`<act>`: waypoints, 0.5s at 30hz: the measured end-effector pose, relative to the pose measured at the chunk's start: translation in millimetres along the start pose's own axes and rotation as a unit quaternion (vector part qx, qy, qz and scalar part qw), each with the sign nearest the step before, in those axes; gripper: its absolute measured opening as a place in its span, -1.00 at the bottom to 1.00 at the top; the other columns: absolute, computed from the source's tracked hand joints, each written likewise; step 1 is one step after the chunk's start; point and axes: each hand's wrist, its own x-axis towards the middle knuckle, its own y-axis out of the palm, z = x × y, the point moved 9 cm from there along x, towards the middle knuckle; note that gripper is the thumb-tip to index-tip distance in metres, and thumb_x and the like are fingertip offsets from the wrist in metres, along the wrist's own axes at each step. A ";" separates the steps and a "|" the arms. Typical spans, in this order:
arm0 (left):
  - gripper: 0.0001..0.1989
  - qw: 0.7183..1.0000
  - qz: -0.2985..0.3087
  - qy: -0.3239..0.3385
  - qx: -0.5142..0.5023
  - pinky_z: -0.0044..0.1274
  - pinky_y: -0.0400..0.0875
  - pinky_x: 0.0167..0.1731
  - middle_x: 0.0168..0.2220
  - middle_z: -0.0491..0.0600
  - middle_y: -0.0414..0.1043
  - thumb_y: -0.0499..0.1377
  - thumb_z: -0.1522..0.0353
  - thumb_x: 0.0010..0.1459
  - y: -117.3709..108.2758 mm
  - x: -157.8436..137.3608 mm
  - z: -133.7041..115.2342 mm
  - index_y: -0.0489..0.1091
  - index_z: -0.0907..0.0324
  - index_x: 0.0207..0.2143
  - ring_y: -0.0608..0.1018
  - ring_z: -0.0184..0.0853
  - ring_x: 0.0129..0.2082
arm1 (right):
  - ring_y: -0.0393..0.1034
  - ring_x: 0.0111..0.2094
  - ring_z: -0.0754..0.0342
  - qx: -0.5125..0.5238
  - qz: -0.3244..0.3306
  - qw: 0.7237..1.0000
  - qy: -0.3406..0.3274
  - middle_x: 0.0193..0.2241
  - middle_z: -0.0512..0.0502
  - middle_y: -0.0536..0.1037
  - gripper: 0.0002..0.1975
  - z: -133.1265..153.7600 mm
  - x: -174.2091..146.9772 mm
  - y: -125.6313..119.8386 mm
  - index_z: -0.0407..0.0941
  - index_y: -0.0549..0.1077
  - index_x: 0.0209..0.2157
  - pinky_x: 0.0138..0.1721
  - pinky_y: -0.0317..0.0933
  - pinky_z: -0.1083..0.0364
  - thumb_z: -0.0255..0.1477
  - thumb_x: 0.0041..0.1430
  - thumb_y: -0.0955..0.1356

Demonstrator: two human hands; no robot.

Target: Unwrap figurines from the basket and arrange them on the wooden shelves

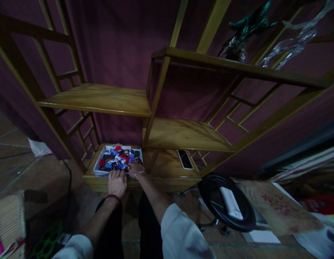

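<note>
A shallow white box (96, 167) sits on the low wooden shelf, filled with small figure-like pieces (118, 158) in red, blue, purple, white and black; their exact kind is too small to tell. My left hand (117, 182), with a red bead bracelet at the wrist, has its fingers bent over the front rim of the box. Inside the front right corner, my right hand (136, 168) bends its fingers in among the pieces, a silver bangle on its wrist. Whatever its fingertips hold is hidden.
A phone (185, 159) lies on the same shelf, to the right. Wooden shelves (102, 99) and uprights rise above the box. To the right stands a black round stool (227, 201) bearing a white oblong item (231, 202). A woven mat seat (10, 219) is at lower left.
</note>
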 end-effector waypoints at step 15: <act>-0.68 1.000 -0.001 -0.011 -0.013 -0.37 0.04 -0.07 -0.34 0.08 0.38 -0.13 0.37 0.12 2.4 3.9 1.5 0.40 0.23 -0.32 0.32 -0.19 -0.20 | 0.35 -0.14 0.00 0.013 -0.006 1.000 0.022 -0.20 -0.17 0.49 -0.70 -4.5 9.4 4.0 -0.11 0.43 -0.18 -0.16 0.19 0.10 -0.48 0.03 0.21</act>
